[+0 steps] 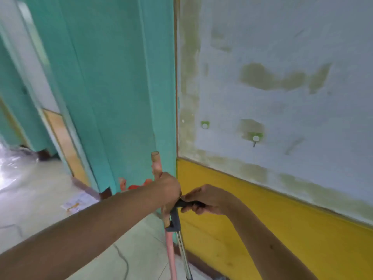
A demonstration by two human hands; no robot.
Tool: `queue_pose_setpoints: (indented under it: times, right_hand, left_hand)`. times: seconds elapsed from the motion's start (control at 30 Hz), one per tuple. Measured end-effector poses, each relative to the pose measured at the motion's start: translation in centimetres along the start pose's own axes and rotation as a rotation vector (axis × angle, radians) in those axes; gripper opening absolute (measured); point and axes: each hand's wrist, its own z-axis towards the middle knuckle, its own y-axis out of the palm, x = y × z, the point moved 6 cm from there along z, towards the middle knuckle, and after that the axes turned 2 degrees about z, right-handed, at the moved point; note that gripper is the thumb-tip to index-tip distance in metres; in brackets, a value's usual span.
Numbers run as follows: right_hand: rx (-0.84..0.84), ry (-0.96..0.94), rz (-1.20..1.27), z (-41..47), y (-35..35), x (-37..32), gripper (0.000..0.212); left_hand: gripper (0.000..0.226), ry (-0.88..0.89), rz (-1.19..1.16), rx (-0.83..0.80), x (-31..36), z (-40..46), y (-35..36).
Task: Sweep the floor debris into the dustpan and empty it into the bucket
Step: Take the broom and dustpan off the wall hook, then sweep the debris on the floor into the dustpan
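Pink broom handle, upright, gripped by left hand; right hand alongside clasps dark dustpan grip, shaft descending.

Pink broom handle with tan top; dark grey dustpan grip on a silver shaft. Teal door; pale blue wall, blotched possibly olive, is banded yellow below.

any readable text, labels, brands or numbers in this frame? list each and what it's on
None readable.
Paper on the floor: shows faint printed marks, too blurred to read.
Pink broom handle, dark dustpan handle, teal door, wall hooks: no text visible.
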Motion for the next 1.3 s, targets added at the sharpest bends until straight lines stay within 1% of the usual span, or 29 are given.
queue_pose_setpoints:
  times: [0.03, 0.1, 0.13, 0.2, 0.23, 0.27, 0.3, 0.33, 0.4, 0.43, 0.47, 0.53, 0.57, 0.6, 0.63, 0.7, 0.73, 0.77, 0.83, 0.9, 0.93, 0.97, 1.0, 1.03, 1.07, 1.13, 1.2, 1.27, 1.3]
  right_hand:
    - [0.010, -0.031, 0.037, 0.4, 1.3, 0.7, 0.013]
    - [0.016, -0.057, 0.132, 0.8, 3.8, 2.6, 0.012]
    - [0.006, -0.056, 0.182, 1.1, 5.2, 3.9, 0.012]
    - [0.013, -0.033, 0.300, 1.3, 8.6, 6.7, 0.014]
    - [0.044, -0.008, 0.380, 1.3, 10.3, 8.1, 0.015]
    - [0.083, 0.019, 0.457, 1.1, 11.9, 9.2, 0.016]
    - [0.110, 0.047, 0.517, 0.9, 13.6, 10.3, 0.018]
    - [0.129, 0.075, 0.550, 0.4, 15.4, 11.4, 0.022]
    - [0.171, 0.079, 0.571, -0.4, 18.2, 12.7, 0.035]
    - [0.154, 0.071, 0.525, -1.3, 20.1, 13.6, 0.042]
    - [0.132, 0.045, 0.468, -2.0, 21.9, 14.4, 0.047]
    - [0.108, -0.004, 0.373, -3.3, 24.9, 15.2, 0.048]
    - [0.114, 0.001, 0.355, -3.6, 25.9, 15.1, 0.046]
    - [0.114, 0.021, 0.352, -3.6, 26.8, 14.9, 0.043]
    - [0.103, 0.047, 0.343, -3.5, 27.7, 14.5, 0.039]
    - [0.049, 0.091, 0.287, -3.4, 29.9, 14.4, 0.031]
    - [-0.007, 0.105, 0.251, -3.6, 31.5, 14.6, 0.030]
    - [-0.079, 0.116, 0.207, -4.0, 33.5, 15.1, 0.031]
    - [-0.237, 0.119, 0.074, -5.9, 38.3, 16.8, 0.036]
    - [-0.362, 0.118, -0.033, -8.6, 42.9, 18.8, 0.038]
    - [-0.397, 0.120, -0.073, -9.9, 44.8, 19.8, 0.038]
    - [-0.427, 0.117, -0.120, -11.1, 46.5, 20.7, 0.038]
    - [-0.465, 0.114, -0.177, -12.4, 48.0, 21.6, 0.037]
    - [-0.516, 0.116, -0.249, -13.6, 49.4, 22.6, 0.035]
    - [-0.567, 0.118, -0.331, -14.8, 50.6, 23.6, 0.033]
    - [-0.649, 0.109, -0.492, -17.3, 52.8, 25.6, 0.033]
    - [-0.686, 0.086, -0.611, -19.9, 54.9, 27.4, 0.037]
    - [-0.696, 0.066, -0.702, -22.5, 57.0, 29.0, 0.036]
    - [-0.710, 0.057, -0.745, -23.9, 58.1, 29.8, 0.035]
  left_hand:
    - [0.035, -0.033, -0.093, -0.049, 0.1, -1.3, 1.8]
    - [0.041, -0.107, -0.304, -0.110, 0.8, -3.8, 4.8]
    - [0.044, -0.128, -0.400, -0.112, 1.5, -5.1, 6.2]
    - [0.045, -0.176, -0.517, -0.103, 3.5, -7.4, 8.8]
    - [0.040, -0.224, -0.586, -0.124, 4.6, -8.1, 10.2]
    - [0.030, -0.285, -0.695, -0.095, 5.6, -8.7, 11.5]
    - [0.026, -0.348, -0.824, -0.092, 6.7, -9.4, 12.5]
    - [0.031, -0.396, -0.881, -0.092, 8.2, -10.3, 13.9]
    - [0.041, -0.460, -0.944, -0.147, 11.1, -12.3, 16.1]
    - [0.043, -0.445, -0.905, -0.210, 12.9, -13.5, 17.7]
    - [0.043, -0.385, -0.811, -0.216, 14.6, -14.8, 19.0]
    - [0.037, -0.354, -0.744, -0.240, 17.6, -18.7, 21.4]
    - [0.032, -0.435, -0.852, -0.333, 18.7, -20.8, 23.0]
    - [0.027, -0.594, -1.032, -0.399, 19.8, -23.5, 24.9]
    - [0.025, -0.689, -1.140, -0.401, 20.6, -25.6, 26.9]
    - [0.023, -0.745, -1.182, -0.526, 22.8, -30.3, 30.9]
    - [0.024, -0.786, -1.175, -0.529, 23.8, -32.2, 32.5]
    - [0.029, -0.859, -1.213, -0.565, 24.6, -34.0, 34.1]
    - [0.041, -0.953, -1.267, -0.596, 27.2, -37.1, 36.4]
    - [0.042, -0.926, -1.192, -0.613, 29.8, -39.4, 38.6]
    - [0.042, -0.913, -1.163, -0.623, 31.0, -40.7, 39.5]
    - [0.042, -0.776, -1.093, -0.688, 32.5, -42.1, 40.1]
    - [0.040, -0.750, -1.057, -0.754, 34.1, -44.0, 40.8]
    - [0.039, -0.876, -1.146, -0.843, 35.7, -46.2, 41.9]
    - [0.037, -0.986, -1.200, -0.866, 37.1, -48.2, 42.9]
    - [0.035, -1.097, -1.252, -0.910, 40.1, -52.2, 45.2]
    - [0.032, -1.113, -1.280, -0.978, 43.2, -55.8, 46.7]
    - [0.026, -1.117, -1.225, -1.001, 46.1, -58.9, 48.3]
    - [0.023, -1.085, -1.212, -1.032, 47.5, -60.2, 48.9]
